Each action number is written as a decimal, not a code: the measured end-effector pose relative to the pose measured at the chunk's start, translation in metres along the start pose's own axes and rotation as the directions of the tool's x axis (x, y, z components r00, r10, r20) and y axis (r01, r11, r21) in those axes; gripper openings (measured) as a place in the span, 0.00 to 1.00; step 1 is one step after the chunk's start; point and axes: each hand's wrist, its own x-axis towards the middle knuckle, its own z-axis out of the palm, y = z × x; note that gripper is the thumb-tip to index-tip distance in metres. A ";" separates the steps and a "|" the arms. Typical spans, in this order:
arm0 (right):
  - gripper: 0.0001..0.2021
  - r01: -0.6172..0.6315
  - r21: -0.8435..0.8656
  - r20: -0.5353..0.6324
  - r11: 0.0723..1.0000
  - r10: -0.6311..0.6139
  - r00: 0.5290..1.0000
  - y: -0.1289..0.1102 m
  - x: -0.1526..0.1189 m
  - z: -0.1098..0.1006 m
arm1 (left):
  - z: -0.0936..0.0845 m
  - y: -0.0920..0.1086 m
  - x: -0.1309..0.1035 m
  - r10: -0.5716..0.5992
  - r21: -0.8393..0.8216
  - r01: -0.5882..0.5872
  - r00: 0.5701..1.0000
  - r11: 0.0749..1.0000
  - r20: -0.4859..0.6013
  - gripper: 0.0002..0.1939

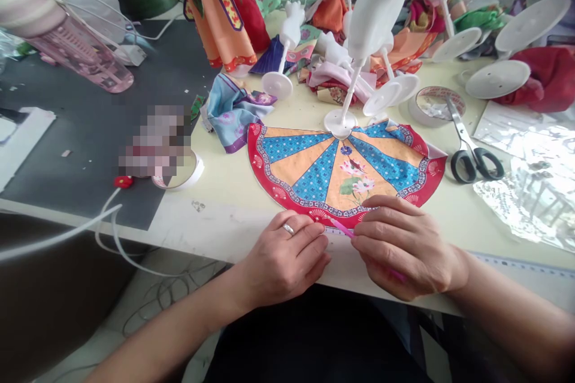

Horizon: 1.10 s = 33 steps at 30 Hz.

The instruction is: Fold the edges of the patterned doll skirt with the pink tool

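A half-round printed fabric piece (309, 182) lies spread on the table, with blue and orange panels, a lotus print and a red border. Its upper right edge is folded up. My right hand (404, 245) is closed around a thin pink pen-like tool (342, 227), whose pale tip points left at the fabric's lower edge. Beside that tip is my left hand (287, 257), a ring on one finger, its fingers curled in at the border. Whatever may be between those fingers is hidden. Part of a ruler-like marked strip shows under the fabric edge.
Black-handled scissors (476, 161) lean on a tape roll (438, 106) at right. A white doll stand (341, 122) touches the fabric's top. Behind are more stands and cloth scraps. Another tape roll (179, 173) and a pink bottle (85, 57) are at left.
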 end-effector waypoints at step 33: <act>0.07 0.034 -0.008 0.041 0.999 -0.034 0.999 -0.001 -0.003 -0.002 | 0.001 0.001 0.003 -0.066 0.016 0.065 0.997 0.998 0.049 0.16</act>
